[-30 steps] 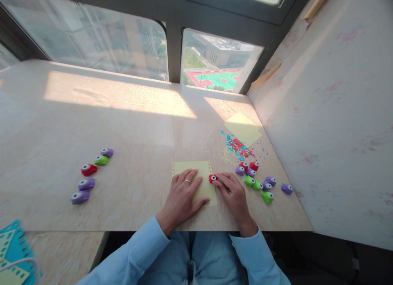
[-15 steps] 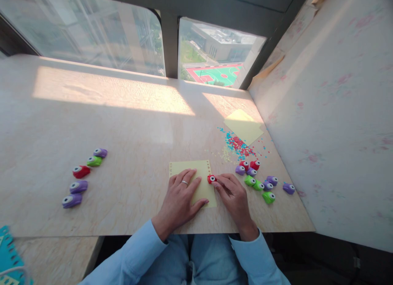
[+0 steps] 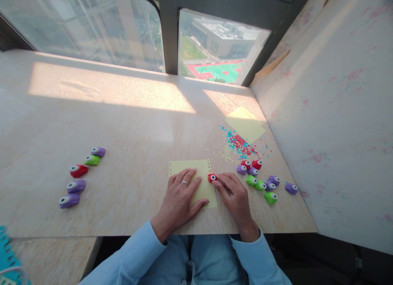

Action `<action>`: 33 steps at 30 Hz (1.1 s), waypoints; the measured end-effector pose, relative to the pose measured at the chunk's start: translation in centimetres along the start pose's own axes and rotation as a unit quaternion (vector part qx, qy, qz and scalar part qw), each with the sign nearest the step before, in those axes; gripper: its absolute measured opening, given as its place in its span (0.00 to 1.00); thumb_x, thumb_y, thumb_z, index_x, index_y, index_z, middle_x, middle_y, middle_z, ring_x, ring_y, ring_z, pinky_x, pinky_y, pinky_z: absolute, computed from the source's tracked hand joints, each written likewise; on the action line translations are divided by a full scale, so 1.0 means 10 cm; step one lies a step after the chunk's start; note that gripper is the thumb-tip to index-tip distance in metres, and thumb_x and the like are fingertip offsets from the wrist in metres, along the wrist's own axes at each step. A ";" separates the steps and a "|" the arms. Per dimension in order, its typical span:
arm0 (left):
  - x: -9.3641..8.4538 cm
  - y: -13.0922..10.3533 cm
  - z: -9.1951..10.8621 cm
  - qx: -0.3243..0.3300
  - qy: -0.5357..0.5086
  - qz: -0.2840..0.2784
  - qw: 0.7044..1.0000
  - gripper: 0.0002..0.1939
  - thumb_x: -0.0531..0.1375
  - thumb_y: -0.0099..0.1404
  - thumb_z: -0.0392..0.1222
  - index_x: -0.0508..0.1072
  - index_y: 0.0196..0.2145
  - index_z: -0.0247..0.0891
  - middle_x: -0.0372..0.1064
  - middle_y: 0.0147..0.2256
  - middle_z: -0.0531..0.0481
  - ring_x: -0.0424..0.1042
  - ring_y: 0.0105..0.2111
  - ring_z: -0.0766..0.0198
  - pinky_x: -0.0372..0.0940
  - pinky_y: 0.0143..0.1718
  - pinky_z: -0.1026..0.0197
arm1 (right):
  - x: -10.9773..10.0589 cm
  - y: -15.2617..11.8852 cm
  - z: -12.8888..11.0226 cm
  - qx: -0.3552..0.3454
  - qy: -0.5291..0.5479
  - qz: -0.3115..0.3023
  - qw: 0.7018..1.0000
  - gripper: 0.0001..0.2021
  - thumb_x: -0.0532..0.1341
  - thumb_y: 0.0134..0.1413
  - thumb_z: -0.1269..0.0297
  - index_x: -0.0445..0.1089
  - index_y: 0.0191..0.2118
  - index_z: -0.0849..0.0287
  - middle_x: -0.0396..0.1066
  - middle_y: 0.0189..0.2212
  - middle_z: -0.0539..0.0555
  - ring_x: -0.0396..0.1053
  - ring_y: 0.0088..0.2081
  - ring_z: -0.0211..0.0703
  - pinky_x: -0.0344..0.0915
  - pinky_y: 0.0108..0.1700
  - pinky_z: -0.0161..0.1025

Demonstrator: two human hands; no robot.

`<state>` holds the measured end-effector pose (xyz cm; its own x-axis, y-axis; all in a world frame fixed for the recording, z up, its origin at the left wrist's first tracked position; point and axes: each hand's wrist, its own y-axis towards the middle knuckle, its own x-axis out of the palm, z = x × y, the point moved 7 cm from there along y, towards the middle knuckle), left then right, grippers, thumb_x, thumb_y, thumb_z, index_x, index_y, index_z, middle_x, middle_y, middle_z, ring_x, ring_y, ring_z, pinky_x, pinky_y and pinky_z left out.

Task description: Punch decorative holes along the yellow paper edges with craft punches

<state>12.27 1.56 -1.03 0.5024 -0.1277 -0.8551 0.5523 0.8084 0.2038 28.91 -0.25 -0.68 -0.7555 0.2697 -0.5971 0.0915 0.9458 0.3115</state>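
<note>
My left hand (image 3: 181,197) lies spread on a sheet of pale yellow paper (image 3: 176,165), pressing it against the tabletop. Small punched holes run along the sheet's left edge and down the upper part of its right edge. Between the fingers and thumb of my right hand (image 3: 235,199) is a small red craft punch (image 3: 212,178), set at the paper's right edge. Whether the paper sits in the punch's slot cannot be made out.
Right of my hands stand several purple, green (image 3: 270,198) and red punches, near the wall (image 3: 337,154). Behind them lie scattered paper confetti (image 3: 241,145) and another yellow sheet (image 3: 245,123). More punches (image 3: 76,187) line the left side. A blue notched sheet (image 3: 9,256) is at lower left.
The view has shifted slightly. Both hands keep nearly the same place on the paper, and the red punch stays at its right edge.
</note>
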 end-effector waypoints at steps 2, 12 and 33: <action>0.01 0.00 0.00 0.001 0.002 -0.002 1.000 0.25 0.60 0.64 0.55 0.69 0.53 0.38 0.63 0.59 0.38 0.58 0.60 0.44 0.56 0.56 0.42 | 0.00 0.00 0.00 0.000 0.001 0.000 1.000 0.09 0.59 0.63 0.63 0.75 0.46 0.52 0.73 0.38 0.56 0.72 0.40 0.47 0.71 0.41 0.43; 0.00 0.00 0.00 0.002 -0.004 0.007 1.000 0.25 0.61 0.63 0.55 0.69 0.53 0.39 0.63 0.59 0.37 0.58 0.60 0.44 0.56 0.56 0.42 | -0.02 -0.01 0.06 0.044 0.037 0.013 0.998 0.09 0.60 0.62 0.59 0.74 0.44 0.54 0.74 0.38 0.56 0.71 0.36 0.45 0.71 0.38 0.42; -0.01 0.01 0.03 0.007 -0.013 0.003 1.000 0.27 0.61 0.62 0.57 0.68 0.52 0.36 0.63 0.58 0.35 0.58 0.60 0.43 0.55 0.56 0.42 | 0.07 0.28 0.23 0.251 0.179 -0.103 0.946 0.19 0.72 0.38 0.48 0.71 0.27 0.59 0.73 0.23 0.52 0.66 0.25 0.39 0.58 0.27 0.37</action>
<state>12.48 1.43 -0.82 0.5229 -0.1382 -0.8411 0.5589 0.8006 0.2160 30.14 2.98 -1.88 -0.9536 0.0762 -0.2911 0.1468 0.9622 -0.2293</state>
